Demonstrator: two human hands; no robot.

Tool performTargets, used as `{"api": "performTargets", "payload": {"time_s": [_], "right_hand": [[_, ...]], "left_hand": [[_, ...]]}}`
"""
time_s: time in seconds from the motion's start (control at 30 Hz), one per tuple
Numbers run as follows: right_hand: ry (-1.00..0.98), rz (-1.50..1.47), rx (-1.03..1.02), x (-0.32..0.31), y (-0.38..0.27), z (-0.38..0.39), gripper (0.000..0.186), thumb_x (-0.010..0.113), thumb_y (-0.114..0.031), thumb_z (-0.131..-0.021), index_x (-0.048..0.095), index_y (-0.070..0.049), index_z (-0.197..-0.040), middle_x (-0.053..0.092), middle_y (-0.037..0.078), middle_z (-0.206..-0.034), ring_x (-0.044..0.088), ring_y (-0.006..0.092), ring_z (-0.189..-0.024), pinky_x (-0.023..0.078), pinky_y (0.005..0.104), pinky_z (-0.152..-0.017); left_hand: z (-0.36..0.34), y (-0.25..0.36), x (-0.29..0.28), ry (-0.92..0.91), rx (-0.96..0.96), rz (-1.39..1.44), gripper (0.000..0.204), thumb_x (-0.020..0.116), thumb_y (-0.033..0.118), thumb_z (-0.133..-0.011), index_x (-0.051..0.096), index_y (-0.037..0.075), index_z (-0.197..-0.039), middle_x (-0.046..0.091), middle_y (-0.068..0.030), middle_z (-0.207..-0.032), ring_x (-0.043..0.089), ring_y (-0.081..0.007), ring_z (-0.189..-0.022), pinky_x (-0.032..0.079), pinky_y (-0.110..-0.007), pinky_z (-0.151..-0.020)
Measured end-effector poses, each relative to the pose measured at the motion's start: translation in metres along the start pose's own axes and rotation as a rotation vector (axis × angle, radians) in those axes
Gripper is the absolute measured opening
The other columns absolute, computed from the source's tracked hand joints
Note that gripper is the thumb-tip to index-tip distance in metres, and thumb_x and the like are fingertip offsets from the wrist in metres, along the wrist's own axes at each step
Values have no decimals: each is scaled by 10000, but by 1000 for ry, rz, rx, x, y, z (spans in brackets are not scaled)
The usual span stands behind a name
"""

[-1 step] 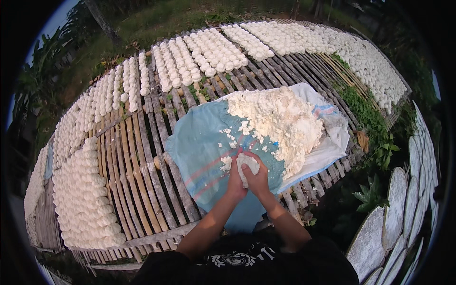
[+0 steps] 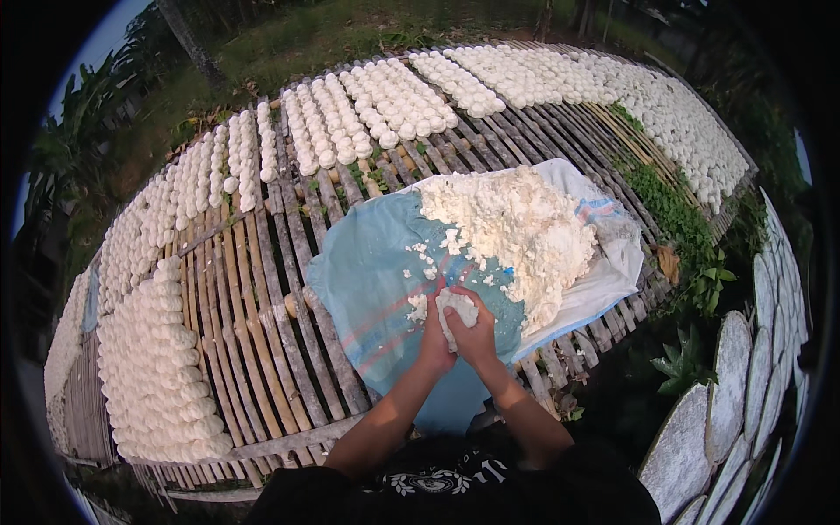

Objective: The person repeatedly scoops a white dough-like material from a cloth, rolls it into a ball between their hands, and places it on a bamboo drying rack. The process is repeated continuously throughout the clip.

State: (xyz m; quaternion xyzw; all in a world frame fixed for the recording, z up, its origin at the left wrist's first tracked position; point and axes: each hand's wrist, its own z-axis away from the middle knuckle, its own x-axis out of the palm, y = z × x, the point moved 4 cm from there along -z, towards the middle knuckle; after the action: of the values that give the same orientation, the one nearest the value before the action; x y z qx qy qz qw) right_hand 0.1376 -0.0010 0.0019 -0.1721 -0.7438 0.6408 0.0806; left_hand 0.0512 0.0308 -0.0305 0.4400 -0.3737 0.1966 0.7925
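The left hand (image 2: 436,339) and right hand (image 2: 477,335) are curled closed together around one pale lump (image 2: 460,307), the right thumb lying across it; the left fingers are mostly hidden, so their exact bend I cannot tell. The lump sits above the near part of a teal cloth (image 2: 363,254), with white crumbs (image 2: 417,307) just beyond. Farther out, a large crumbly heap (image 2: 516,210) spreads over the cloth and a white sack (image 2: 623,249) — material apparently left to shape. Around this, on the slatted rack (image 2: 296,308), many rounded white pieces (image 2: 157,359) lie in rows — seemingly the finished share, already sizeable.
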Motion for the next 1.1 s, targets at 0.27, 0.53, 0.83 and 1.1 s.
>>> {"api": "performTargets", "payload": {"time_s": [0.27,0.53,0.83,1.1], "right_hand": [[-3,436,-454,2,-46,8,617,812,-238,-915,591,8,-1436,722,207,-1195,727,411,-1054,584,420,-933],[114,10,-54,19,-25,9,628,708,-314,-984,533,-5,-1501,648,234,-1348,660,323,-1226,517,434,-1032],[64,115,-140,15,-35,8,576,704,-221,-984,533,-7,-1491,637,200,-1333,644,301,-1215,504,403,-1038],[87,195,-282,35,-22,42,485,640,-211,-1031,549,1,-1457,683,178,-1230,684,313,-1110,538,405,-951]], "left_hand": [[7,28,-14,-117,-153,-93,679,337,675,-1099,534,136,-1462,652,-45,-1330,639,-198,-1238,534,-390,-1046],[22,29,8,-22,-38,-3,658,374,683,-1089,544,157,-1446,645,-35,-1356,631,-202,-1265,531,-406,-1044],[30,33,6,-33,-195,-133,686,435,676,-1075,472,170,-1536,590,-48,-1453,588,-243,-1331,511,-429,-1078],[48,31,-38,-70,-272,-58,634,403,618,-1104,534,114,-1466,644,-75,-1387,619,-244,-1292,497,-419,-1116]]}}
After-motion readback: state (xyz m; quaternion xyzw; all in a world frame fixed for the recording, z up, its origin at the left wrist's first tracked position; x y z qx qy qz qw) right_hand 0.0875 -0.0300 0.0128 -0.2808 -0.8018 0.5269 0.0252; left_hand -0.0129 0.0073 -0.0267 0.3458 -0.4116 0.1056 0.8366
